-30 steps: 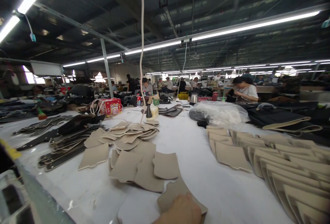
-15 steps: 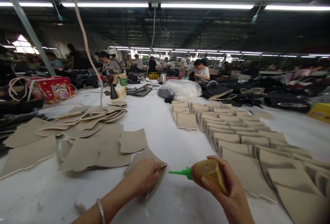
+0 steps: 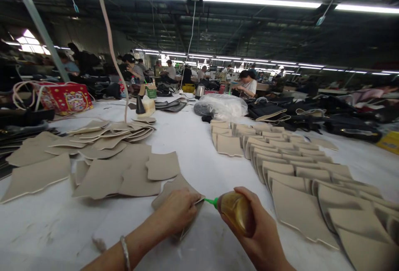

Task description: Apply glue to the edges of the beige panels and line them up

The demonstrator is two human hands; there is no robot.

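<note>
My left hand (image 3: 179,212), with a bracelet on its wrist, pinches a beige panel (image 3: 168,188) near its right corner. One edge of that panel is folded over beneath my fingers. My right hand (image 3: 262,229) is wrapped around a squeeze bottle (image 3: 235,213) of amber liquid, tilted on its side. The bottle's green nozzle (image 3: 212,201) points left, its tip at the panel's corner close to my left fingertips. Just behind lies a smaller beige piece (image 3: 163,166), on the edge of a loose pile of beige panels (image 3: 102,175).
Rows of overlapping beige folded pieces (image 3: 286,167) cover the right of the white table (image 3: 193,138). Clear plastic bags (image 3: 221,107), black bags (image 3: 339,123), a dark cone (image 3: 140,105) and a red patterned bag (image 3: 67,98) stand farther back. A cable (image 3: 114,55) hangs at left. People sit beyond.
My right hand has moved left with the bottle, bringing the nozzle tip from a gap away up to the panel's corner. My left hand keeps its hold. The view has shifted slightly.
</note>
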